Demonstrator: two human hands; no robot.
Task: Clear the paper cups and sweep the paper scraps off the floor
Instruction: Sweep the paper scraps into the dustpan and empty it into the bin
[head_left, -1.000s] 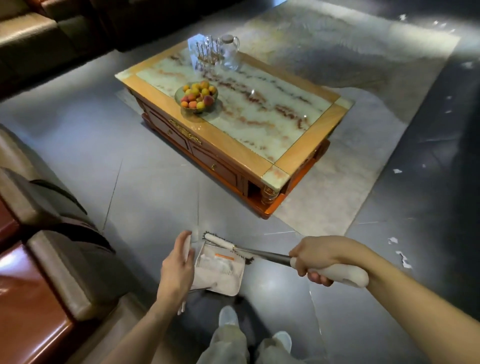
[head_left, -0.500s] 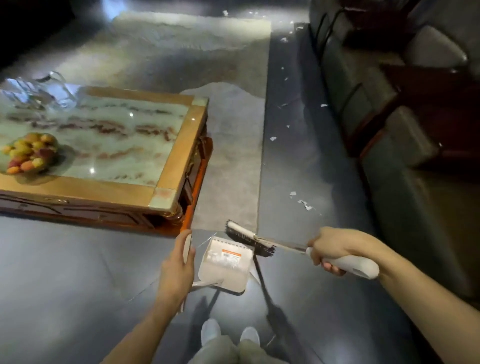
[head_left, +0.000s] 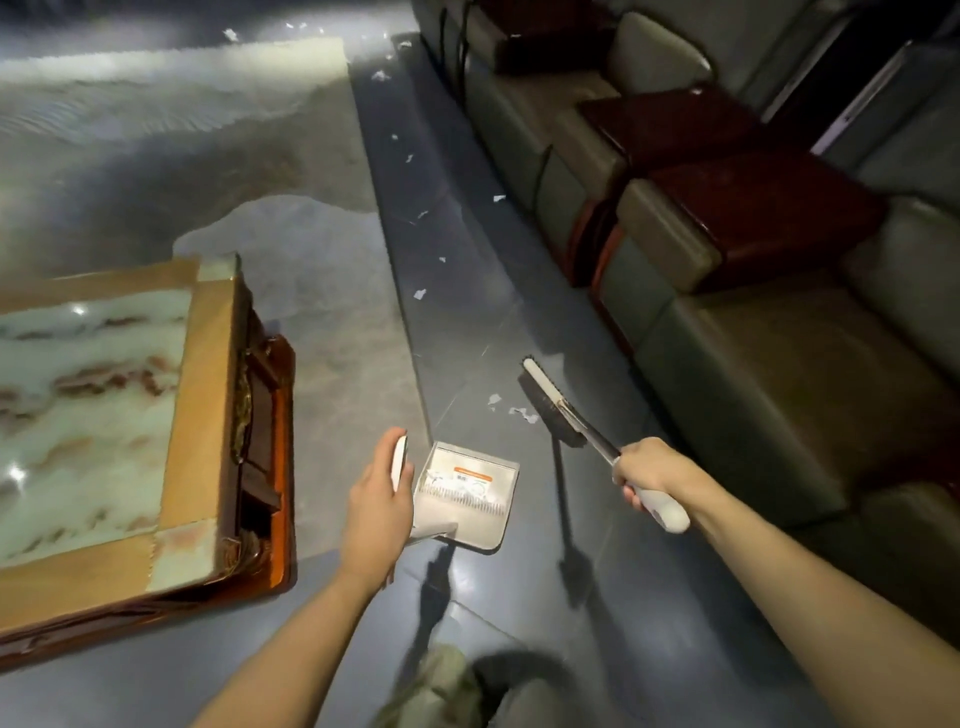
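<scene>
Paper scraps (head_left: 523, 414): two lie on the floor (head_left: 519, 270) between brush (head_left: 550, 402) and dustpan (head_left: 470, 501); more trail along the sofa (head_left: 779, 374).
Hands: left hand (head_left: 376, 512) grips the dustpan handle, right hand (head_left: 649, 475) the brush handle.
Risk: a hard stroke may flick scraps past the pan.
Change: brush, earlier at the pan's lip, now sits beyond the scraps.

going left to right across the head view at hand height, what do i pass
coffee table → left hand → dustpan → brush → right hand → sofa. The paper scraps beside the brush overlap it and the dustpan, so they are left out.
</scene>
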